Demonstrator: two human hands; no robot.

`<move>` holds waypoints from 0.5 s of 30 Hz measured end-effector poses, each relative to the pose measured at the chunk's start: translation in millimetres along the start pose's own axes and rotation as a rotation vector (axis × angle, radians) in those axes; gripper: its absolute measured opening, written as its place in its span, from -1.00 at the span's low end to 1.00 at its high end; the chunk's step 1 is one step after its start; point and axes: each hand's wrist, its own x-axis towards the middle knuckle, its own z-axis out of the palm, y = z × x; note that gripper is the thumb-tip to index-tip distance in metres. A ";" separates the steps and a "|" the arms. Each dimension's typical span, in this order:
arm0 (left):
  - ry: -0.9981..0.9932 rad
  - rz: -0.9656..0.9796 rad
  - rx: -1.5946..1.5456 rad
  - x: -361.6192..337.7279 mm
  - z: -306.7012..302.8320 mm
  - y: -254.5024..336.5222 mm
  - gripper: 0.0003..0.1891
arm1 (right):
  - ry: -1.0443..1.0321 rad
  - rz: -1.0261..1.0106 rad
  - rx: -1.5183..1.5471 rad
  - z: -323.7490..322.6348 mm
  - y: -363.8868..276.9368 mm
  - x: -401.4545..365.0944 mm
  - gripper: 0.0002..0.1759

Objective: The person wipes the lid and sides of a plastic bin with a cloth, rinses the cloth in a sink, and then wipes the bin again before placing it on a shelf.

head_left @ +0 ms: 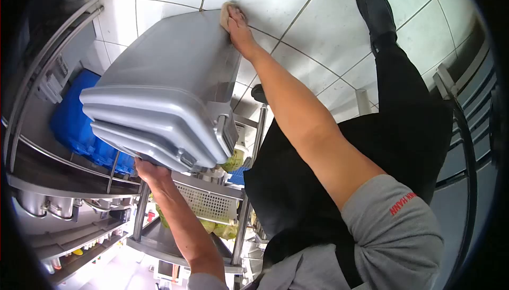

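Observation:
A large grey plastic bin (164, 51) with a ribbed, latched lid (143, 112) fills the left centre, its lid end toward me and its far end near the floor. My left hand (151, 173) is closed at the lid's lower left edge, its fingertips hidden under the bin. At the far right corner, my right hand (237, 27) presses a beige cloth (226, 16) against the bin's side. The fingers of that hand are wrapped over the cloth.
A metal rack with a white perforated basket (207, 202) and green vegetables (225, 230) stands below the bin. Blue plastic (79, 115) and a metal rail (58, 30) are at left. A metal-framed unit (466, 125) is at right, above white floor tiles (297, 30).

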 end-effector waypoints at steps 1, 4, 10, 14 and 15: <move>-0.050 0.004 0.014 1.0 -0.6 1.0 -0.50 | -0.006 0.056 0.100 0.5 8.4 -3.1 -0.38; -0.022 0.000 -0.023 0.3 2.1 -1.0 -0.47 | -0.045 0.179 0.073 2.7 21.4 -36.3 -0.33; -0.070 -0.011 -0.091 17.2 -11.5 -5.2 -0.42 | -0.107 0.426 0.412 11.1 -5.2 -160.1 -0.44; -0.024 0.033 -0.069 -9.4 22.2 -7.1 -0.45 | -0.249 0.780 0.904 -49.2 -149.6 -187.3 -0.52; -0.052 0.069 -0.060 -9.1 25.8 -7.4 -0.44 | -0.280 0.720 0.980 -56.5 -155.1 -187.5 -0.52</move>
